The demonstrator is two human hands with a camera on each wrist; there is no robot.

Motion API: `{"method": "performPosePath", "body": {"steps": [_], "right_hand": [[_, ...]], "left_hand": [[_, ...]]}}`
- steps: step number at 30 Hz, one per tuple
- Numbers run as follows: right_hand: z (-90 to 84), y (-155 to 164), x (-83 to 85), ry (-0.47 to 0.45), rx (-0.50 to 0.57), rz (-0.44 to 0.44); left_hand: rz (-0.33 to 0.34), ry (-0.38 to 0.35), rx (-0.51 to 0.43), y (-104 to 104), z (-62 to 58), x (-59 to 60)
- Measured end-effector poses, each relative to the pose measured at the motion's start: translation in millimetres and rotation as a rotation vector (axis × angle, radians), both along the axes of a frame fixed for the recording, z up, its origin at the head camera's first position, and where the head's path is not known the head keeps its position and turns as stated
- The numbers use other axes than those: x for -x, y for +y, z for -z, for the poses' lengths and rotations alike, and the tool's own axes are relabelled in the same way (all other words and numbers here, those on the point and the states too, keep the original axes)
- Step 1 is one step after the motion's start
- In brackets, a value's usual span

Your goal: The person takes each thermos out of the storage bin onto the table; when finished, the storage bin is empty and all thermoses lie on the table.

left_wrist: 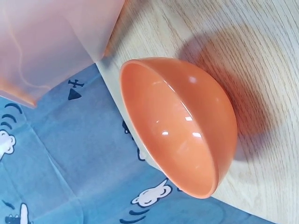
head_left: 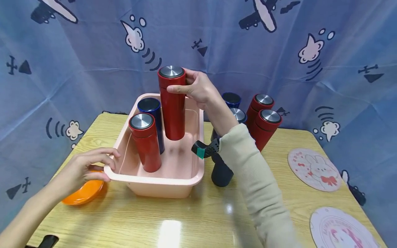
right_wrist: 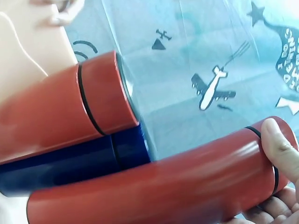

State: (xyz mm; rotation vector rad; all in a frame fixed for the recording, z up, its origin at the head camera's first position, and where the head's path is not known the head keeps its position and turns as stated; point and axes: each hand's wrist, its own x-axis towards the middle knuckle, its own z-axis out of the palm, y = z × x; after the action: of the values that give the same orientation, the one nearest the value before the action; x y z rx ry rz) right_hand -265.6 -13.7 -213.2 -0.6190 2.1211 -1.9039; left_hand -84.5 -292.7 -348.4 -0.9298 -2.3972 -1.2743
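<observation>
My right hand (head_left: pixel 200 88) grips a red thermos (head_left: pixel 173 113) near its silver-topped lid, thumb in front. The thermos is upright over the back of a pink plastic basin (head_left: pixel 155 179); whether its base touches the floor of the basin I cannot tell. Another red thermos (head_left: pixel 147 148) and a dark blue thermos (head_left: pixel 159 127) stand inside on the left. At the basin's front left corner, my left hand (head_left: pixel 90 165) pinches the rim, fingers on top and thumb below. In the right wrist view, thumb and fingers wrap the held red thermos (right_wrist: pixel 159 186).
Right of the basin stand two red thermoses (head_left: pixel 269 125) and some dark blue ones (head_left: pixel 231 99), partly behind my right arm. An orange bowl (left_wrist: pixel 182 126) sits below my left hand. Two round printed mats (head_left: pixel 314 168) lie on the table's right side. A patterned blue curtain hangs behind.
</observation>
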Motion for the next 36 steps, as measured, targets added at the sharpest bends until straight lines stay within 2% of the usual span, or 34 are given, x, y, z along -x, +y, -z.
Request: {"method": "performPosePath", "body": {"steps": [9, 16, 19, 24, 33, 36], "right_hand": [[-13.4, 22, -20.6, 0.058, -0.045, -0.113], [-24.7, 34, -36.6, 0.119, -0.022, -0.196], [-29.5, 42, -42.9, 0.163, -0.039, -0.215], [-37.5, 55, -50.8, 0.187, -0.054, -0.225], [-50.9, 74, -63.4, 0.255, -0.001, -0.285], [-54.6, 82, -67.2, 0.243, 0.025, -0.311]], "left_hand": [[0.015, 0.024, 0.009, -3, 1.8, 1.9], [0.031, 0.037, 0.029, -4, 0.2, 2.4], [0.044, 0.027, 0.031, -3, -1.2, 2.9], [0.059, 0.023, 0.048, -1, -3.7, 4.5], [0.054, 0.018, 0.047, 0, -3.4, 4.3], [0.049, 0.016, 0.049, -1, -2.8, 3.7]]}}
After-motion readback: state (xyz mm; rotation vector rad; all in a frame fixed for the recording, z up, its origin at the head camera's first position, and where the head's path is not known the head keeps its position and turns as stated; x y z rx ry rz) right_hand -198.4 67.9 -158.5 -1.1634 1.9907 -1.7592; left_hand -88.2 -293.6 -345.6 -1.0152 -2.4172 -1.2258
